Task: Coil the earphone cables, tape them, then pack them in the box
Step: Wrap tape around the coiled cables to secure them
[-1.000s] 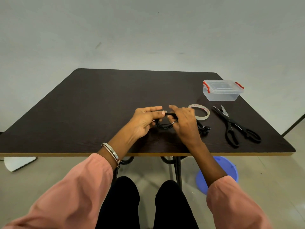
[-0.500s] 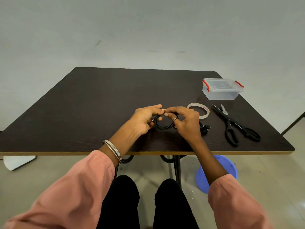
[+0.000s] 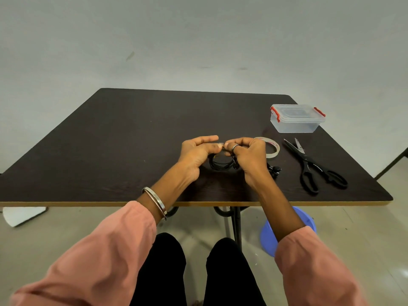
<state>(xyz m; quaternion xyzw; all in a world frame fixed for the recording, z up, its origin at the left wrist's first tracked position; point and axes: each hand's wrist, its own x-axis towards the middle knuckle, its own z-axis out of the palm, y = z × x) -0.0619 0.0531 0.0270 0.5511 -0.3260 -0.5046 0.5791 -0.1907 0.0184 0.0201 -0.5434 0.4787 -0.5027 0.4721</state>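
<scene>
A black earphone cable (image 3: 221, 164) hangs as a small coil between my two hands above the dark table (image 3: 132, 138). My left hand (image 3: 197, 153) pinches the top of the coil with thumb and fingers. My right hand (image 3: 248, 156), with a ring on one finger, grips the coil's right side, fingertips meeting the left ones. More black earphones (image 3: 275, 170) lie on the table just right of my right wrist. A roll of clear tape (image 3: 271, 149) lies flat behind my right hand. The clear plastic box (image 3: 297, 118) with red clips stands lidded at the far right.
Black scissors (image 3: 313, 167) lie open on the table to the right of the tape, handles toward me. A blue stool or bucket (image 3: 284, 230) stands on the floor under the table's right side. The table's front edge runs just below my wrists.
The coil has become tighter and both hands have drawn closer together, fingertips now touching at its top. My right hand has turned its fingers inward over the coil.
</scene>
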